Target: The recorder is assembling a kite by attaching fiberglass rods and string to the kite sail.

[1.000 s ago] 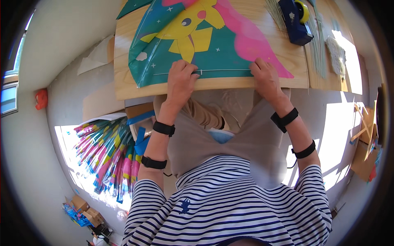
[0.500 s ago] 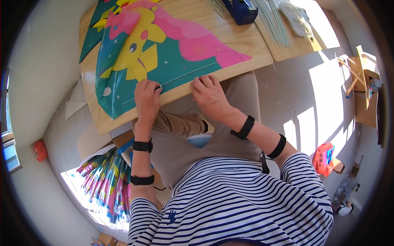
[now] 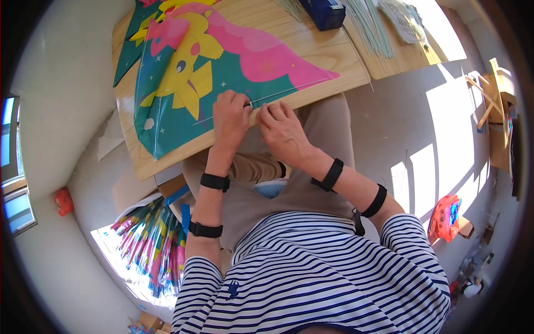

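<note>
A green plastic sheet (image 3: 172, 131) printed with a yellow cartoon figure and pink shapes lies on the wooden table in front of me, its left part folded over. Close to its near edge runs a thin white rod (image 3: 278, 94). My left hand (image 3: 230, 119) is closed over this edge; a small dark piece with a pale end shows at its fingertips, too small to name. Just to the right, my right hand (image 3: 282, 129) has its fingers bent together at the sheet's edge, pinching it against the table's rim. The fingertips are partly hidden.
On the table's far side sit a dark blue tape dispenser (image 3: 324, 12), a bundle of thin pale rods (image 3: 370, 28) and a clear plastic box (image 3: 401, 21). A pile of folded printed sheets (image 3: 153, 245) lies low at left. A red bag (image 3: 445, 218) rests on the floor at right.
My left hand has slid right along the sheet's near edge, closer to my right hand, with the small dark piece still at its fingers. The right hand has stayed nearly in place.
</note>
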A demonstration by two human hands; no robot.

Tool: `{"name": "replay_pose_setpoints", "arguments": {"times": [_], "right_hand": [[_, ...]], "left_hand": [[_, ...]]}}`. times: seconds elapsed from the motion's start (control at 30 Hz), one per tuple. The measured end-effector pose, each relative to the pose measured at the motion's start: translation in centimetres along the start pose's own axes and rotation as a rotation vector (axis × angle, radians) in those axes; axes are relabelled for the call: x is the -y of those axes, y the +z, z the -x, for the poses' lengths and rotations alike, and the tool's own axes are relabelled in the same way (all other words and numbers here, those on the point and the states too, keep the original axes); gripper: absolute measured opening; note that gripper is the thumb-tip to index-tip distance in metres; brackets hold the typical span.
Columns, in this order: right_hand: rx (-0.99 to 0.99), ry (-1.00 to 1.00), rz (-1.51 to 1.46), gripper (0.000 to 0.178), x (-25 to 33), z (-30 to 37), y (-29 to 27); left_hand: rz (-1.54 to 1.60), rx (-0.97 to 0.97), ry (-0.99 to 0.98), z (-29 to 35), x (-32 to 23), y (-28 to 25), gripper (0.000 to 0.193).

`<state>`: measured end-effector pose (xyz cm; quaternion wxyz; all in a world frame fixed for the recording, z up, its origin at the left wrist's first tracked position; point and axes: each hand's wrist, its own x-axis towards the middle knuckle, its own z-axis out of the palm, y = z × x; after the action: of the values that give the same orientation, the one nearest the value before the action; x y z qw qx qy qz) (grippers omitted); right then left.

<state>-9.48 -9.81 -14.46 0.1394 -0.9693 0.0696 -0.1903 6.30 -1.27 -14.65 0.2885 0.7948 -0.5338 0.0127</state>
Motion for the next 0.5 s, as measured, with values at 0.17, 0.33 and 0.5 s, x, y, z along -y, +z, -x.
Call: {"name": "replay_pose_setpoints", "arguments": {"times": [0.17,0.33,0.5], "right_hand": [[0.0,-0.002,0.003,0.043,-0.26,0.13,0.15],[-0.009,-0.006,0.024,0.045,-0.3,0.31,0.51],[-0.031,0.002,0.006,0.041,-0.27,0.33,0.38]], "left_hand": [[0.012,0.0,-0.002,-0.45,-0.55,0.43,0.017],[0.051,0.004,-0.009,-0.67,-1.0,0.35,0.017],[0.112,0.025,-0.06,-0.8,-0.91,-0.02,0.015]]}}
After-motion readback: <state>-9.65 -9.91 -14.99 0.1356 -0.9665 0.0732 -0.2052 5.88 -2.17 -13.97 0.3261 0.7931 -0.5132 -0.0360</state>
